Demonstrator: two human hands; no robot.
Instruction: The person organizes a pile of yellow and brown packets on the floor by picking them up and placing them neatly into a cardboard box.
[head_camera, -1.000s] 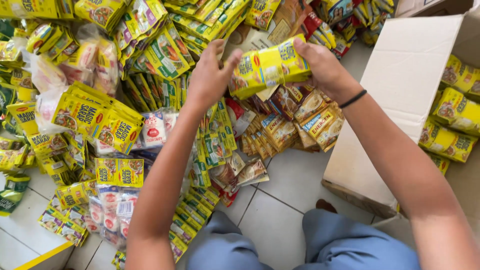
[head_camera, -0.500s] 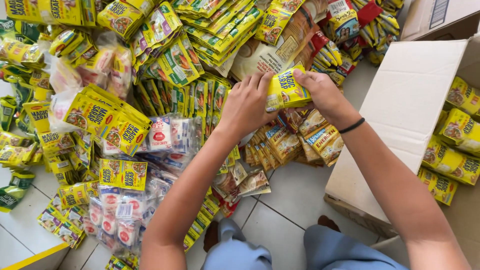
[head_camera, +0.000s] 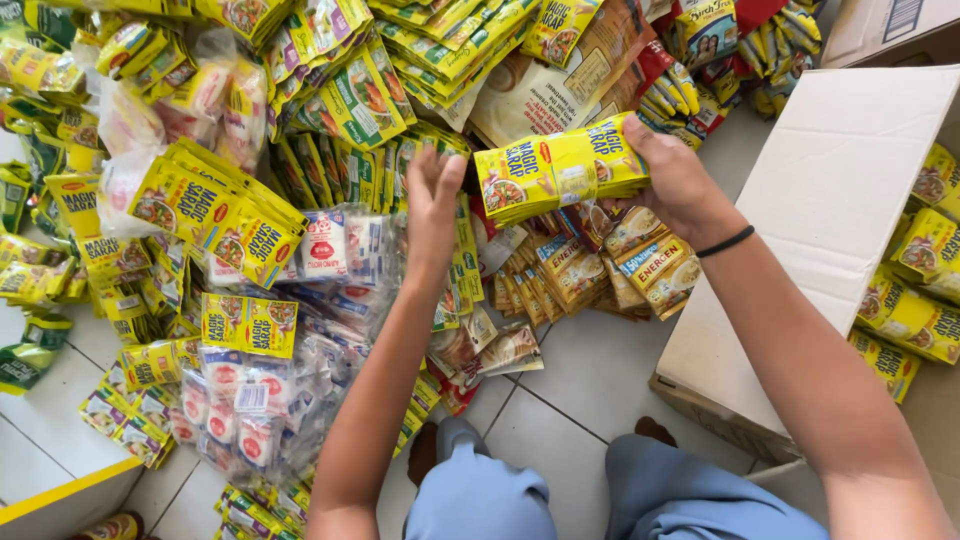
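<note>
My right hand grips a stack of yellow sachet strips by its right end, holding it level above a heap of packets. My left hand is off the stack, fingers spread and pointing up, just left of it and over the yellow and green strips on the floor. A black band circles my right wrist. Under the held stack lie brown drink-mix sachets.
An open cardboard box stands at the right, with yellow packets inside. Clear bags of white and red sachets lie at lower left. Piles of yellow packets cover the tiled floor. My knees in blue trousers are at the bottom.
My left hand has let go of the yellow stack and drawn away to the left with fingers open. My right hand still holds the stack.
</note>
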